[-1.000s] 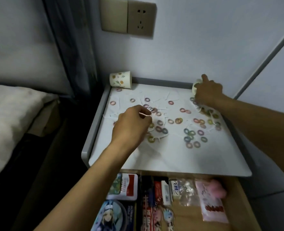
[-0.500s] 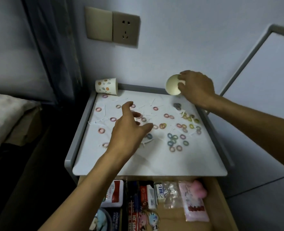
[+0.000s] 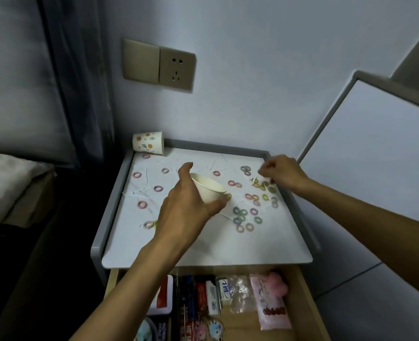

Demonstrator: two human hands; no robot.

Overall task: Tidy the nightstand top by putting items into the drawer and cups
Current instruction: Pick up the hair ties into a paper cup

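Left hand (image 3: 186,212): you are gripping the plain cup (image 3: 209,190), thumb on its near side and fingers wrapping the far side, above the middle of the nightstand top (image 3: 203,247).
Plain cup: it is tilting, with the mouth facing up and towards the far right; you cannot tell what is lying inside it.
Right hand (image 3: 282,172): you are holding it over the far right of the top with the fingers curling in; whether they are pinching anything is not readable.
Rings (image 3: 243,215): small coloured loops are lying scattered over the top, thickest on the right below your right hand, sparser on the left.
Patterned cup (image 3: 148,142): it is lying on its side in the far left corner, wider end pointing right, interior hidden.
Drawer (image 3: 309,299): it is standing open at the near edge, under the top.
Drawer contents: a red-and-white tin (image 3: 164,296) is sitting at the left, a white box (image 3: 224,290) and a clear bag (image 3: 240,294) in the middle, a pink packet (image 3: 270,301) at the right; the dark items between are too dim to name.
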